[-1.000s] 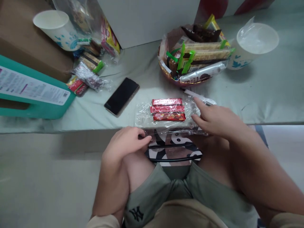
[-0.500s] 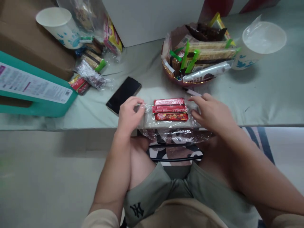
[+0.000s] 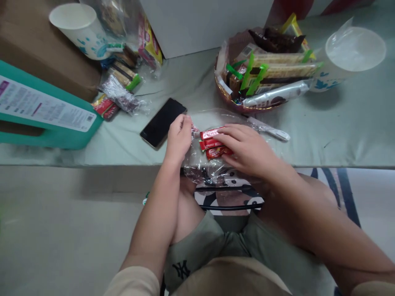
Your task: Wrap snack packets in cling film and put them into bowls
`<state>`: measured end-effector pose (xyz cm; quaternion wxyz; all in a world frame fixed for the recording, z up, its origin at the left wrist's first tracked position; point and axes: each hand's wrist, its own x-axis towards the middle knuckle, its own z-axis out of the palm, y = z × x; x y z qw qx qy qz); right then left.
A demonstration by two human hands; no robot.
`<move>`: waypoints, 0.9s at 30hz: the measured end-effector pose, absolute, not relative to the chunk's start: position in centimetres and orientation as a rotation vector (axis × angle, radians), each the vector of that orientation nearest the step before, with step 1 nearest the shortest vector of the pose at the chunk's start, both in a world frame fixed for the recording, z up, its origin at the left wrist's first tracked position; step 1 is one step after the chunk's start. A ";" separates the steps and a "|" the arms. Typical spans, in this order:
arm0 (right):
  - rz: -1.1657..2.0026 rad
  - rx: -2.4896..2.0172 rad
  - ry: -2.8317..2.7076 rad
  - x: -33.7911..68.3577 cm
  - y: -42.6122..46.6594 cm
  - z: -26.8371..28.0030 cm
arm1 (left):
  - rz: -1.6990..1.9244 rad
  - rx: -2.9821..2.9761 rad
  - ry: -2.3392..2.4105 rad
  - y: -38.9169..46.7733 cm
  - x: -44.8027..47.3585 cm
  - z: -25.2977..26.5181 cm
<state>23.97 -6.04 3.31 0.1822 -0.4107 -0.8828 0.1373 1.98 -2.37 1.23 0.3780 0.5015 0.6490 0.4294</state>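
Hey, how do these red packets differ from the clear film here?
The red packets are opaque, while the clear film is see-through. The packets are narrow bars; the film spreads wider and wrinkled. The right hand covers part of the packets, whereas the left hand is at the film's edge. Both look shiny.

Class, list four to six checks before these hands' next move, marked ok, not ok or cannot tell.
1. Left hand holding the plastic film at its left side: ok.
2. Three red bars side by side: ok.
3. Right hand at the red bars: ok, it covers their right ends.
4. Right hand closed around them: cannot tell, its underside is hidden.
5. Plastic film wholly on the table: not ok, its near part hangs past the edge.
6. Phone clear of left hand: cannot tell, they overlap in view.
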 end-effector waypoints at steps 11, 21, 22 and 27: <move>0.581 -1.284 -2.615 23.6 -4.1 2.8 | 0.855 0.732 1.189 -4.9 0.9 3.9; 0.768 -1.218 -2.310 24.1 -4.0 1.9 | 0.871 0.520 1.066 -4.2 1.0 4.4; 0.805 -1.204 -2.275 24.3 -4.0 1.9 | 0.876 0.526 1.094 -4.0 1.0 4.3; 0.922 -1.128 -2.090 25.0 -4.1 1.6 | 0.926 0.358 1.210 -3.6 1.2 4.1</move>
